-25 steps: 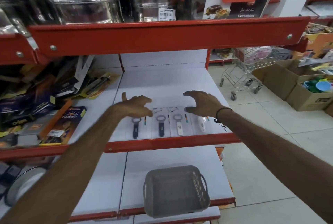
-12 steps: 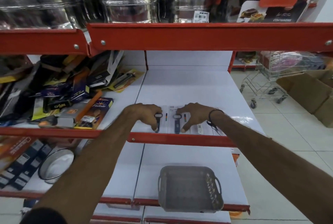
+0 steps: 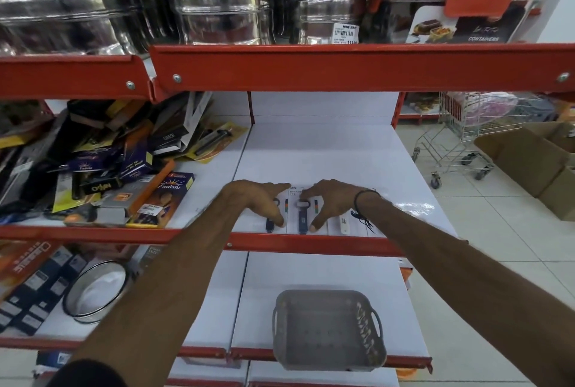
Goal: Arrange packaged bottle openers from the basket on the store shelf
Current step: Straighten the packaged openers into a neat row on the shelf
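Observation:
Several packaged bottle openers lie side by side near the front edge of the white middle shelf: a dark one, a blue one and a white one. My left hand lies spread over the dark opener's pack, thumb near its handle. My right hand lies spread over the packs to the right of the blue opener, thumb beside its handle. Neither hand lifts a pack. The grey plastic basket stands on the shelf below and looks empty.
A loose heap of boxed and carded goods fills the shelf's left half. Steel containers sit on the red-edged shelf above. A round sieve lies lower left. A shopping trolley and cardboard boxes stand on the tiled floor, right.
Both hands have come down onto the packs and drawn closer together towards the shelf's front edge. My view has shifted right and nearer to the shelf.

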The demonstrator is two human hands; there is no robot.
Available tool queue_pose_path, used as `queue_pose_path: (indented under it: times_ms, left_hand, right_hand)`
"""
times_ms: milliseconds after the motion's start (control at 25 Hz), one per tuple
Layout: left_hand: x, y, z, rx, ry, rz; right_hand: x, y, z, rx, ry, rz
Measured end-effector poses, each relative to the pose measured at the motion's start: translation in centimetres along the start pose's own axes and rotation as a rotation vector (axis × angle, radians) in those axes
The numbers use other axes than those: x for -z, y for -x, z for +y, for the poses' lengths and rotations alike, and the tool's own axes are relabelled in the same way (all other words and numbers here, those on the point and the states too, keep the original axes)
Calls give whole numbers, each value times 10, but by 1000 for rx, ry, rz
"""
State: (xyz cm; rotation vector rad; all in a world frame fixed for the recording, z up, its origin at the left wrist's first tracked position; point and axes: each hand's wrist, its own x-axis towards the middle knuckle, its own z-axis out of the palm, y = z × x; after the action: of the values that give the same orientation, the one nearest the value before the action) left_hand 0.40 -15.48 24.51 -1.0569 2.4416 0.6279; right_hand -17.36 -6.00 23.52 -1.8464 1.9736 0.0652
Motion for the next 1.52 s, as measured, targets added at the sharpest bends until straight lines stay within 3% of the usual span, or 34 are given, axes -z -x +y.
queue_pose_path:
  times_ms: [200,520,680,1000,1400,1520]
  left_hand:
    - [-6,-5,11,43,-219,36]
    - [2,-8,26,54,-297,-12]
    - [2,-12,36,35,-234,-40]
    - [-7,-14,37,-2,-194,72]
    - [1,-19,51,34,-242,-43]
    - [5,-20,55,-10,-225,42]
  right_hand:
    - [2,6,3,-8,-37,6]
    - [10,45,66,-155,33,-66]
    - [5,37,64,-128,30,-69]
    - [9,32,51,-106,57,-85]
    - [16,48,61,-138,10,-14]
    - [25,65,84,-171,26,3]
